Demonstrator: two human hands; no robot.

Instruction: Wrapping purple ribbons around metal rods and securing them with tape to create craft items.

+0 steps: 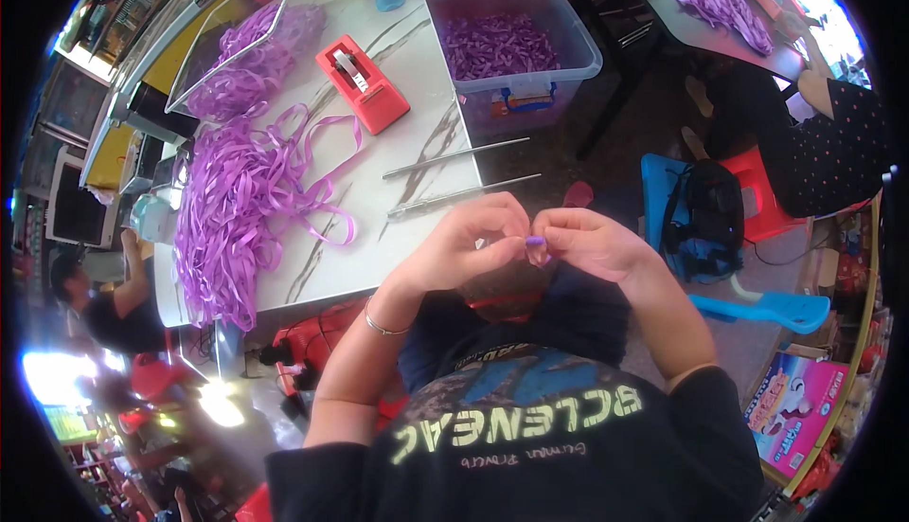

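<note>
In front of my body, over my lap, both hands meet at a small piece of purple ribbon (536, 241). My left hand (473, 243) pinches it from the left with thumb and forefinger, and my right hand (592, 241) pinches it from the right. The ribbon looks folded or rolled small; most of it is hidden by fingertips. Just beyond my left hand, two thin metal rods (454, 157) stick out over the table's edge. A large heap of loose purple ribbons (237, 209) lies on the table's left part.
A red tape dispenser (365, 84) stands on the white marbled table (417, 67). Beyond its right edge is a clear plastic bin (516, 96) holding many short purple pieces. A blue chair (663, 205) with a black bag (710, 219) is at right, near another seated person (824, 153).
</note>
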